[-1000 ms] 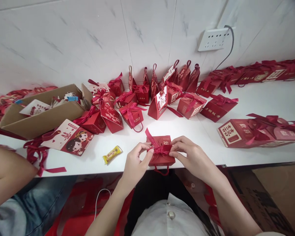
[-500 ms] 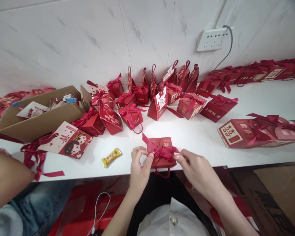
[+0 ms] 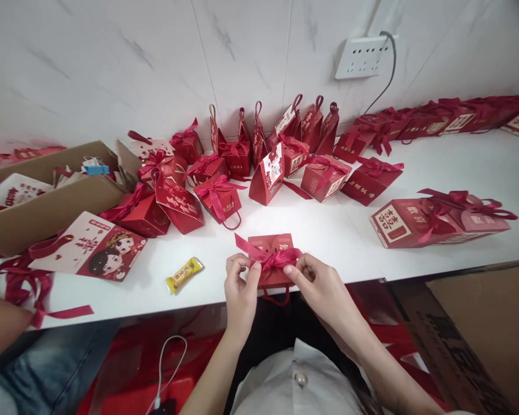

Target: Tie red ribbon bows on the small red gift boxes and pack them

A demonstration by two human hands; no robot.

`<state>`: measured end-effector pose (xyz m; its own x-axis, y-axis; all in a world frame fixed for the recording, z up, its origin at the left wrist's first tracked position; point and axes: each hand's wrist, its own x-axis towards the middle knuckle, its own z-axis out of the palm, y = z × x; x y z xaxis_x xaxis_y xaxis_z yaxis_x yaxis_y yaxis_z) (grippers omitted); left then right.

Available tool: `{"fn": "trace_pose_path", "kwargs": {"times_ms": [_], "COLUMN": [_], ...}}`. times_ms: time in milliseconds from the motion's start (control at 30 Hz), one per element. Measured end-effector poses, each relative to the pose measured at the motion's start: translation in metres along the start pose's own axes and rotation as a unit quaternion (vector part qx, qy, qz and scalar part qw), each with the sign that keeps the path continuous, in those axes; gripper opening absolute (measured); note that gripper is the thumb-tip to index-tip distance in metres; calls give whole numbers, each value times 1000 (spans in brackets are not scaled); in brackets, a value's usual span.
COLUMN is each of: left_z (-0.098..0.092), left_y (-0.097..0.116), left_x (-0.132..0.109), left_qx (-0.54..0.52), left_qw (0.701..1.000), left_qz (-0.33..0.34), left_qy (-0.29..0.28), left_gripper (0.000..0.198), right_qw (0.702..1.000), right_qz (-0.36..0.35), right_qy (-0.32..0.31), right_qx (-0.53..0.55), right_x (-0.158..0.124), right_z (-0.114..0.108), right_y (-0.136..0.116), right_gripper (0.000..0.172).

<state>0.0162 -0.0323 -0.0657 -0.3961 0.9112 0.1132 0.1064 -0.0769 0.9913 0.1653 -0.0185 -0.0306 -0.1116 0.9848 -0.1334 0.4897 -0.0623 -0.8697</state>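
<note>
A small red gift box (image 3: 281, 240) lies at the table's front edge, with a red ribbon bow (image 3: 273, 259) across its top and a cord handle (image 3: 277, 300) hanging over the edge. My left hand (image 3: 242, 288) pinches the bow's left side between thumb and fingers. Closed on the right loop of the same ribbon, my right hand (image 3: 313, 279) has its thumb near the knot. Left of my hands lies a yellow-wrapped snack bar (image 3: 184, 275). Beyond them stands a red triangular box (image 3: 267, 176) with a white printed front.
Several ribbon-tied red boxes (image 3: 218, 196) stand along the wall. An open cardboard box (image 3: 69, 207) with cards is at left, beside a printed card bag (image 3: 90, 245). A longer red box (image 3: 441, 219) lies right. Another person's arm (image 3: 2, 328) rests at lower left.
My right hand has moved inward along the ribbon, closer to the knot and my left hand. The camera view has shifted slightly, so the table's contents appear further left.
</note>
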Motion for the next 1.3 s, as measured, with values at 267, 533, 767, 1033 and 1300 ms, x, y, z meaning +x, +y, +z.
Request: {"fn": "trace_pose_path", "kwargs": {"times_ms": [267,533,767,1033,1300], "left_z": [5,6,4,3,3], "left_y": [-8,-6,-8,-7,-18], "left_x": [-3,-4,0,0,-4], "left_qx": [-22,9,-157,-193,-162], "left_qw": [999,999,982,973,980], "left_qz": [-28,-9,-101,-109,-70], "left_qy": [23,35,33,63,88], "left_gripper": [27,30,32,30,31], "right_qw": [997,996,937,871,854], "right_qz": [-40,-33,43,103,137], "right_qy": [-8,39,-80,-126,-127], "right_qx": [72,74,337,464,485], "right_x": [3,4,14,26,29], "right_z": [4,11,1,-2,6], "right_y": [6,5,14,30,42], "right_gripper": [34,24,32,31,34]}}
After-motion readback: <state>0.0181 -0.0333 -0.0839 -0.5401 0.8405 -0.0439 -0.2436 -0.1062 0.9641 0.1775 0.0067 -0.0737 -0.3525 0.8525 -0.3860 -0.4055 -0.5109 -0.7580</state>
